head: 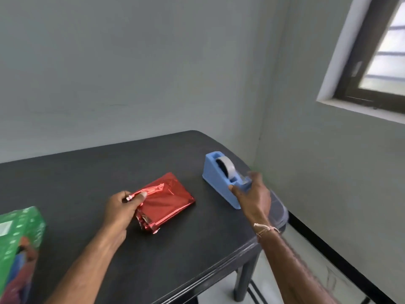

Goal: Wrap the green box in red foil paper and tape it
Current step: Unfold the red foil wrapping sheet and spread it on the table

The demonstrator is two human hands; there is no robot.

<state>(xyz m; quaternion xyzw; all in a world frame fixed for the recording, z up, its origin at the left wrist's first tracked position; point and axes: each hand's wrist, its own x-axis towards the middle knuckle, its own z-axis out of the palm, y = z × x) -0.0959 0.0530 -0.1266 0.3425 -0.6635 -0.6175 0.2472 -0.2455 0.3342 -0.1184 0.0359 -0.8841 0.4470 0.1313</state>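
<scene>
A package wrapped in red foil paper point(168, 200) lies flat on the black table point(87, 172), near its middle. My left hand point(119, 207) pinches the folded foil flap at the package's near-left end between thumb and fingers. To the right stands a blue tape dispenser point(215, 174) with a roll of clear tape point(226, 165). My right hand point(254, 196) curls around the dispenser's front end at the cutter, thumb on one side and fingers on the other. Blur hides whether it holds the tape end. A green printed box point(19, 233) stands at the left edge.
The table's right edge and corner run just past the dispenser, with a table leg point(243, 279) and the floor below. Grey walls stand behind and to the right, with a window point(383, 51) at the upper right.
</scene>
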